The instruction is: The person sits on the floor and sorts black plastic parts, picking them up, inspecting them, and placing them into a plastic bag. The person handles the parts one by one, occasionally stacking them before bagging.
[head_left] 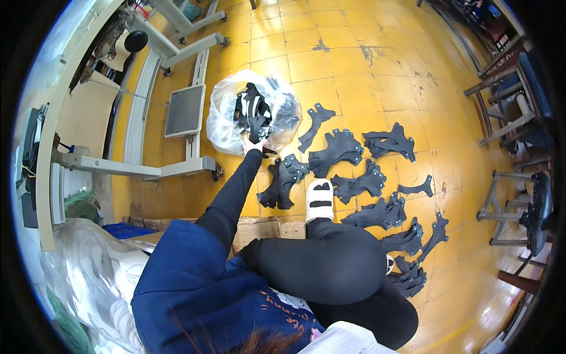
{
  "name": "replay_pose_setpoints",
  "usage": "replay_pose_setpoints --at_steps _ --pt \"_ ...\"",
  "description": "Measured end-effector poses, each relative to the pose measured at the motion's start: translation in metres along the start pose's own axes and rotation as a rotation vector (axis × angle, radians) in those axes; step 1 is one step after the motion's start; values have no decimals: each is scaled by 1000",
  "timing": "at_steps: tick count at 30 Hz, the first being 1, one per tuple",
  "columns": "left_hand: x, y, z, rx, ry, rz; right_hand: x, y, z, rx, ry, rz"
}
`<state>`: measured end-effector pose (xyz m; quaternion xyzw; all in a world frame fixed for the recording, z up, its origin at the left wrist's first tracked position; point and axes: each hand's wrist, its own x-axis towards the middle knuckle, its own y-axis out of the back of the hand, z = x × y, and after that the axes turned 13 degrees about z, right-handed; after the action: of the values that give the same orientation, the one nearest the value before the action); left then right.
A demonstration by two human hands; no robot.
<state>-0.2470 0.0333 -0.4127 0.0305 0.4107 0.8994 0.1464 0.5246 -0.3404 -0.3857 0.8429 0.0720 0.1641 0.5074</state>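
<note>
Black strap pieces (252, 97) look mid-handling inside the clear plastic bag (223, 121), left hand (254, 144) at its near rim, can't tell if the grip's clamped, imo next needs a sure hold.

Yellow tiled floor (401, 88) spans the center of the frame. Left: metal table stand (183, 167) with casters (217, 172) and a rectangular grey foot pedal (185, 111). Lower left: clear plastic bag (73, 251) containing white material (109, 265). Right edge: upper stool (506, 130) and lower stool (508, 242).
</note>
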Motion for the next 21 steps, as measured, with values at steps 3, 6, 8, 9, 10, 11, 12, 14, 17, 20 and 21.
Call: replay_pose_setpoints --at_steps 3,6,8,9,10,11,12,14,17,20,21 --pt "18 0 -8 -11 -119 -151 2 -3 -28 60 -3 -77" --pt "-1 -20 -5 56 -106 -192 21 8 -46 95 -8 -83" --pt "2 -27 -13 142 -133 -216 26 7 -54 123 -16 -110" --pt "3 -32 -18 184 -145 -233 30 9 -57 131 -18 -118" --pt "34 -17 -35 129 -118 -242 18 -1 -62 151 -33 -178" --pt "83 12 -51 83 -109 -222 -3 -17 -68 188 -63 -264" --pt "108 26 -52 15 -94 -238 -13 -25 -74 217 -81 -310" --pt "10 -52 -26 -125 181 -299 41 9 -70 190 -46 -157" --pt "-5 -58 -24 -161 55 -412 59 22 -70 199 -59 -135" --pt "95 12 -59 69 -629 -276 22 -8 -79 269 -138 -303" --pt "104 20 -57 31 -634 -274 21 -9 -81 280 -149 -317"
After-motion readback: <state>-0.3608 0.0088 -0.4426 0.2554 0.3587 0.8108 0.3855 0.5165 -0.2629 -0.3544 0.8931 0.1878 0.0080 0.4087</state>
